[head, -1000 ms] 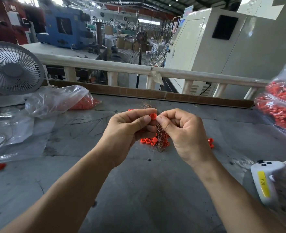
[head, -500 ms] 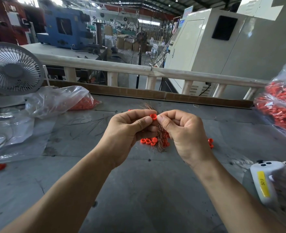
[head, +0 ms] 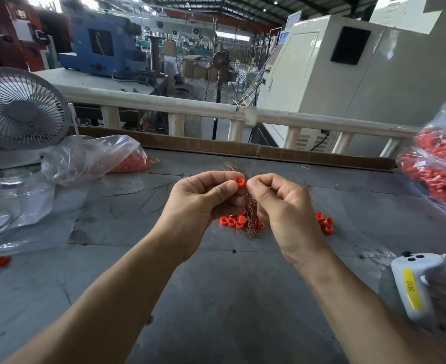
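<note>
Head view: 2 hands working 1 orange ring [head: 239, 183] above the grey table [head: 216, 298].
Left hand [head: 201, 206] pinches the ring with thumb and curled fingers. Right hand [head: 285, 214] pinches its right edge. Copper wire bundle [head: 250, 215] hangs between the hands. Loose orange rings [head: 232, 221] lie on the table below.

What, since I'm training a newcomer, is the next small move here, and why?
Probably feed one strand through the red ring. The left hand pinches that ring by its rim, and the right hand pinches right beside it, apparently on the copper strands hanging between the hands.
</note>
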Action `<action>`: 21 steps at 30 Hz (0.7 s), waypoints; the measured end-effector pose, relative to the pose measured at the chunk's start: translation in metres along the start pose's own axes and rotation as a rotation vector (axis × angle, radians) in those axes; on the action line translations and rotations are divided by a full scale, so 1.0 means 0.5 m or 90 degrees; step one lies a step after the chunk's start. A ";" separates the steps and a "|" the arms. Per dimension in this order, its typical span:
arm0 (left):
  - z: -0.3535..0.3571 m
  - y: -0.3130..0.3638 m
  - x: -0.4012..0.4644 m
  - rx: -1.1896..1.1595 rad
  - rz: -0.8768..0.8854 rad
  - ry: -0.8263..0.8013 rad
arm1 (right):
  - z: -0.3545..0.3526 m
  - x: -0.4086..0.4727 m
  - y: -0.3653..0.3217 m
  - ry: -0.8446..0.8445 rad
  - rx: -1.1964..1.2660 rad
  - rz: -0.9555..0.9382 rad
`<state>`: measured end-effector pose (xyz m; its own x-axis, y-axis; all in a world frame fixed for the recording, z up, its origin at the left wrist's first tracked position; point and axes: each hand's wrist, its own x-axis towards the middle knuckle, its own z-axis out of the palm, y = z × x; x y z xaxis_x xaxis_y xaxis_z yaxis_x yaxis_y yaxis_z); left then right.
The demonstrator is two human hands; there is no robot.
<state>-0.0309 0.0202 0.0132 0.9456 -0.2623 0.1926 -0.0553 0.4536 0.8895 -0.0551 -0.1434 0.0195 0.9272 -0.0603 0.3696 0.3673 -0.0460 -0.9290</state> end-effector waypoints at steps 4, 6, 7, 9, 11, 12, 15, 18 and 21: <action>-0.001 0.002 0.000 -0.012 0.002 0.021 | 0.002 0.002 0.011 -0.040 0.013 0.074; 0.001 0.003 0.000 -0.023 -0.006 0.023 | 0.005 0.000 0.015 -0.058 0.014 0.099; 0.003 0.003 0.000 -0.026 -0.012 0.022 | 0.007 0.000 0.016 -0.070 0.013 0.110; 0.005 0.003 0.000 -0.031 -0.025 0.019 | 0.005 -0.001 0.018 -0.099 0.006 0.130; 0.004 0.004 0.000 -0.036 -0.032 0.021 | -0.001 0.000 0.020 -0.122 -0.029 0.135; 0.002 0.004 0.000 -0.033 -0.031 0.027 | -0.005 0.001 0.022 -0.119 -0.073 0.127; -0.004 0.002 0.003 -0.010 -0.024 0.054 | -0.025 0.013 0.036 -0.010 -0.270 0.045; -0.003 0.002 0.004 0.002 -0.028 0.076 | -0.063 0.033 0.049 0.131 -0.425 0.015; -0.002 0.003 0.003 0.018 -0.029 0.080 | -0.106 0.044 0.060 0.151 -0.591 0.093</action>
<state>-0.0293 0.0211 0.0142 0.9800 -0.1727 0.0992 -0.0181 0.4188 0.9079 -0.0277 -0.1990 0.0010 0.8828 -0.3228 0.3412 -0.0484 -0.7852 -0.6174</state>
